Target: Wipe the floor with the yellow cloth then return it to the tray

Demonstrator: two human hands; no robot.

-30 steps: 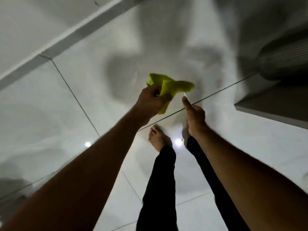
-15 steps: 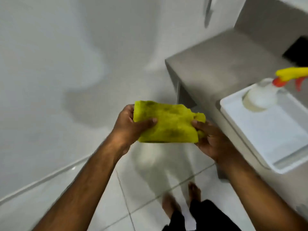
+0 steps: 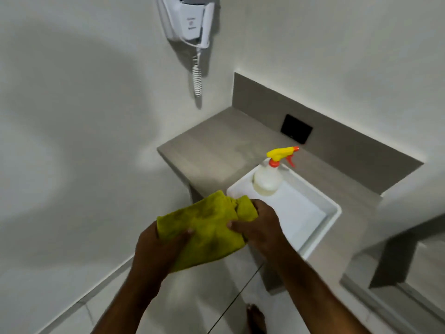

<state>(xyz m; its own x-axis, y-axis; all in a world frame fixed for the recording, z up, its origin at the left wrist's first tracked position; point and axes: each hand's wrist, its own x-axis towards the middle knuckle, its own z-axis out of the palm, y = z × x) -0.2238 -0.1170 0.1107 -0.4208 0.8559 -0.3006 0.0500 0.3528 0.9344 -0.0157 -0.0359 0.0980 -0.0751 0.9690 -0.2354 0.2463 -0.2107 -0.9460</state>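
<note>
I hold the yellow cloth (image 3: 207, 225) in front of me with both hands, folded into a rough rectangle and stained dark in places. My left hand (image 3: 159, 249) grips its near left edge. My right hand (image 3: 260, 227) grips its right end, right at the near left corner of the white tray (image 3: 330, 222). The tray sits on a grey counter and the cloth's far right end overlaps the tray's corner. White tiled floor (image 3: 192, 297) lies below my arms.
A white spray bottle (image 3: 268, 178) with a yellow and orange trigger stands in the tray's far corner. The grey counter (image 3: 216, 150) has a black socket plate (image 3: 296, 132) on its backsplash. A wall-mounted hair dryer (image 3: 190, 20) hangs above. My bare foot (image 3: 256, 319) is on the floor.
The view rose from the floor to the counter. My right hand took hold of the cloth and both hands carried it up and right to the tray's corner.
</note>
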